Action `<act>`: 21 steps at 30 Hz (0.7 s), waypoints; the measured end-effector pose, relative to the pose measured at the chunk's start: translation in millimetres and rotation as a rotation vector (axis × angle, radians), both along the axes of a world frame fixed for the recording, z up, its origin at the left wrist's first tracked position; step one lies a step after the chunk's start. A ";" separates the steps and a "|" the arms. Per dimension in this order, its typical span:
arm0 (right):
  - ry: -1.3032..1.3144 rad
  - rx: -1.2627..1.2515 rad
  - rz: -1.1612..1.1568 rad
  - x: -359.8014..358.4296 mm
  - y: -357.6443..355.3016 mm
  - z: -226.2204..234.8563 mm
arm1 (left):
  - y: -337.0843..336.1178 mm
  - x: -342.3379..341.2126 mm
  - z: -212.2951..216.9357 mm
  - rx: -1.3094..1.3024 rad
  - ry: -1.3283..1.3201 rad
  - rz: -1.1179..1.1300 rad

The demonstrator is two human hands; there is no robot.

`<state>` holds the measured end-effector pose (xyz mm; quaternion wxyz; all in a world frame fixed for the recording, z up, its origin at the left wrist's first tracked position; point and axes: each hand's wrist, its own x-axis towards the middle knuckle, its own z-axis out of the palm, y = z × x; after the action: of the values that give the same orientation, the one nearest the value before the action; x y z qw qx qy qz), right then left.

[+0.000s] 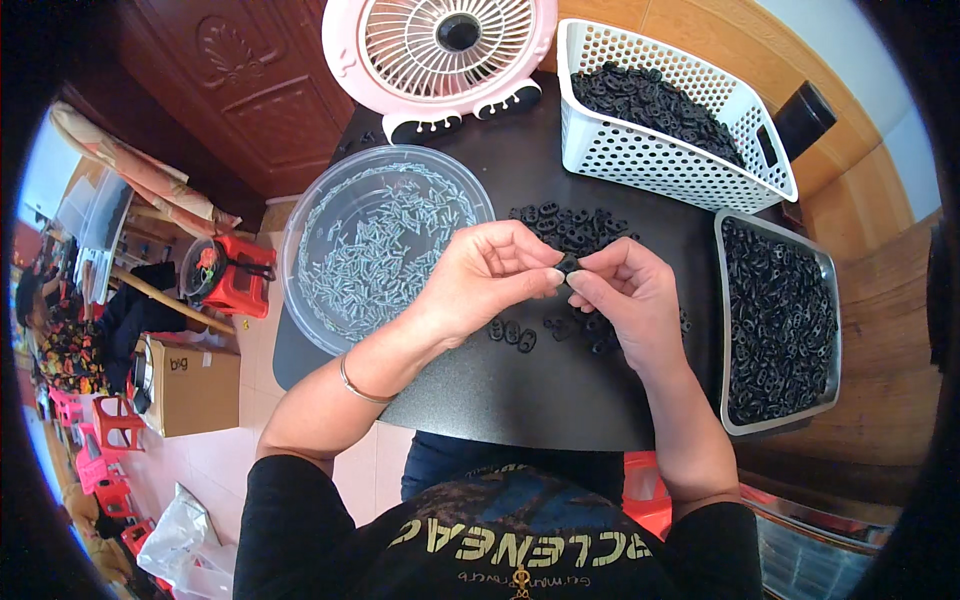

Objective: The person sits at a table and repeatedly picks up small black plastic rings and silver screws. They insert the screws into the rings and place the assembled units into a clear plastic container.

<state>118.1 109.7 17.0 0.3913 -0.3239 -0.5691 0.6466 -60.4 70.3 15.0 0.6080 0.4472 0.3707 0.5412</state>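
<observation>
Over the dark table, my left hand (490,272) and my right hand (632,292) meet fingertip to fingertip. Both are closed in a pinch on a small black plastic part (568,264), mostly hidden by the thumbs. A loose pile of similar black parts (575,225) lies just beyond my fingers, and a few oval black pieces (513,334) rest below my left hand. Left of that hand stands a round clear tub (300,290) holding many short silvery pins (385,250). Whether a pin is between my fingers cannot be seen.
A white perforated basket (640,165) of black parts stands at the back right. A metal tray (730,330) full of black oval pieces sits at the right edge. Behind the tub is a pink fan (440,55). Red stools (240,280) and a cardboard box (195,390) stand on the floor at left.
</observation>
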 end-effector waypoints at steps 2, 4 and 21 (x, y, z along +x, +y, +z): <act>0.018 -0.011 -0.003 -0.3 -0.1 -0.3 | 0.7 0.2 0.3 0.001 0.002 -0.006; 0.044 -0.023 -0.009 -1.6 -1.0 -0.6 | 0.5 -0.5 0.3 -0.015 0.014 -0.007; -0.232 0.524 -0.024 -5.5 -0.7 -4.7 | 2.2 -5.0 -4.4 -0.195 -0.241 -0.109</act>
<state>112.7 109.1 12.3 0.4016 -0.2903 -0.7539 0.4314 -65.4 72.5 10.6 0.7172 0.3373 0.3209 0.5185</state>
